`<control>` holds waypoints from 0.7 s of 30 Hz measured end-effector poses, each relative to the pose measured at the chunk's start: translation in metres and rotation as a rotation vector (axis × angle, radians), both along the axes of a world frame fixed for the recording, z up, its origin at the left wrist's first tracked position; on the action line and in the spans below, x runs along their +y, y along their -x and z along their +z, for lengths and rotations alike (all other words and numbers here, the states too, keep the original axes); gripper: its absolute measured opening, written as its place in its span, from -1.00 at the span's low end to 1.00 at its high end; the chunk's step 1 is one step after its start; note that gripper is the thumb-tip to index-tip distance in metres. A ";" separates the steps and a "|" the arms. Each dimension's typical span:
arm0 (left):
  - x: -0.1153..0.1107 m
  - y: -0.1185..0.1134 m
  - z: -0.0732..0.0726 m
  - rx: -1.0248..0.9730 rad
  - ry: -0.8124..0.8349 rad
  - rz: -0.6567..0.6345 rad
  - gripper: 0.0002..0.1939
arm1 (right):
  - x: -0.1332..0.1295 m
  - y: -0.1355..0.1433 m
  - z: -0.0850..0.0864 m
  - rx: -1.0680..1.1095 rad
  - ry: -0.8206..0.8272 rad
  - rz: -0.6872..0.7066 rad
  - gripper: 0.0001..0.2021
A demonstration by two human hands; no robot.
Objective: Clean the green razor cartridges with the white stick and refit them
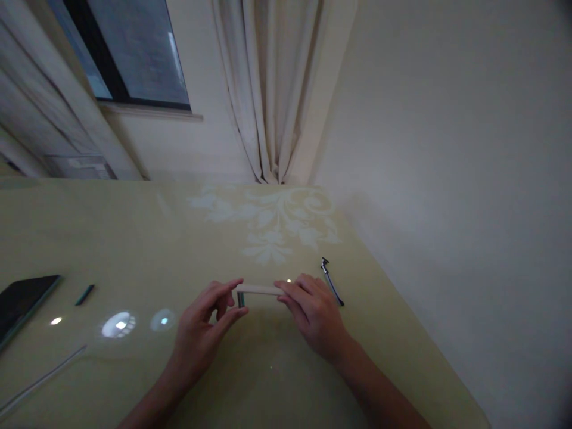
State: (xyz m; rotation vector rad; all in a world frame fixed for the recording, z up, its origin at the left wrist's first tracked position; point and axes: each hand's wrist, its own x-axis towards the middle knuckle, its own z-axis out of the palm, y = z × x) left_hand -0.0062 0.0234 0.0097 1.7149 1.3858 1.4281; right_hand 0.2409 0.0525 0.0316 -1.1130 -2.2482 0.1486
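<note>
Over the near part of the glossy table (379, 345), a pale strip (260, 290) is held level between both hands. Its left end and the small block (241, 299) under it are clamped together by the left hand (202, 326) – finger above, thumb below – while its right end is pinched by the right hand (316, 313). A thin rod (44, 378) is seen at lower left; beyond it are a dark slab (24, 302) and a dark bar (84, 295). A slim metallic tool (330, 282) is placed just beside the right hand. Farther off, the table is backed by curtains (268, 77) and a window (138, 53).
</note>
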 end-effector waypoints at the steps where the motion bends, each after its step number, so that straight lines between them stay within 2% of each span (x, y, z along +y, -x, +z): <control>1: 0.000 0.000 0.000 0.001 -0.003 -0.008 -0.61 | 0.000 0.000 0.000 0.005 0.001 -0.011 -0.64; 6: -0.001 0.000 -0.002 0.018 0.000 -0.010 -0.58 | 0.001 -0.001 0.001 -0.013 0.038 0.048 -0.62; 11: -0.002 0.001 -0.003 -0.001 -0.014 -0.024 -0.59 | 0.002 -0.002 0.000 0.018 0.014 -0.005 -0.56; 16: -0.001 0.001 -0.003 0.006 0.014 -0.005 -0.58 | 0.001 -0.001 0.000 -0.033 0.012 0.058 -0.64; 21: -0.002 0.000 0.000 0.004 -0.004 -0.017 -0.58 | 0.001 -0.003 0.002 0.006 0.016 0.010 -0.64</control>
